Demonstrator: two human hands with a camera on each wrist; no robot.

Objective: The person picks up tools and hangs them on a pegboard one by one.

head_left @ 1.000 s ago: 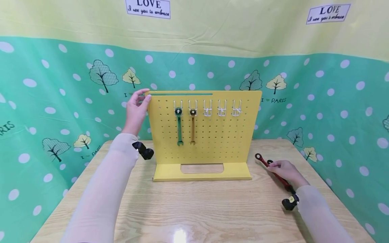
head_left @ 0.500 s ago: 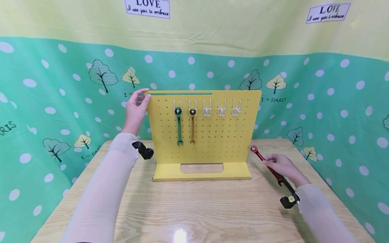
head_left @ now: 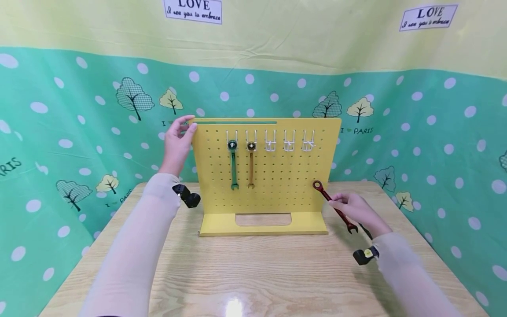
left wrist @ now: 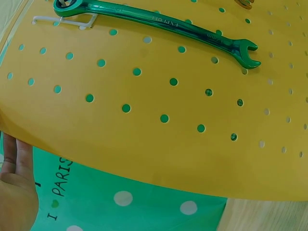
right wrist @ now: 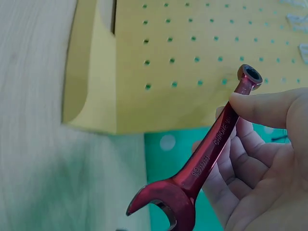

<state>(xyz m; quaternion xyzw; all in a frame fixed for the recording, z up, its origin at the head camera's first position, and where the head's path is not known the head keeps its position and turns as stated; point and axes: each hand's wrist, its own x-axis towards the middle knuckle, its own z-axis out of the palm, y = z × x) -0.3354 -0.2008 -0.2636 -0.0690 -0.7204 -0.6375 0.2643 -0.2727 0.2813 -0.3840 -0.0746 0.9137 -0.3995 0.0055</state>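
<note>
My right hand [head_left: 354, 210] pinches a red combination wrench [head_left: 336, 206] between thumb and fingers, off the table by the pegboard's right edge. Its ring end points up and left, the open end down and right; "13mm" reads on the shank in the right wrist view. My left hand [head_left: 177, 143] grips the yellow pegboard [head_left: 293, 185] at its upper left corner, thumb in front. On the board's hooks hang a green wrench [head_left: 233, 169] and a gold wrench [head_left: 251, 169], ring ends up. Three white hooks [head_left: 289, 145] to their right hold nothing.
The pegboard stands on a yellow base [head_left: 261, 230] on the wooden table [head_left: 253, 273]. A dark object [head_left: 367, 232], partly hidden, lies under my right wrist. A patterned curtain [head_left: 253, 83] closes off the back and sides.
My right hand has lifted the red wrench from the table and carried it up and left, to in front of the pegboard's right edge. The left hand keeps its place.
</note>
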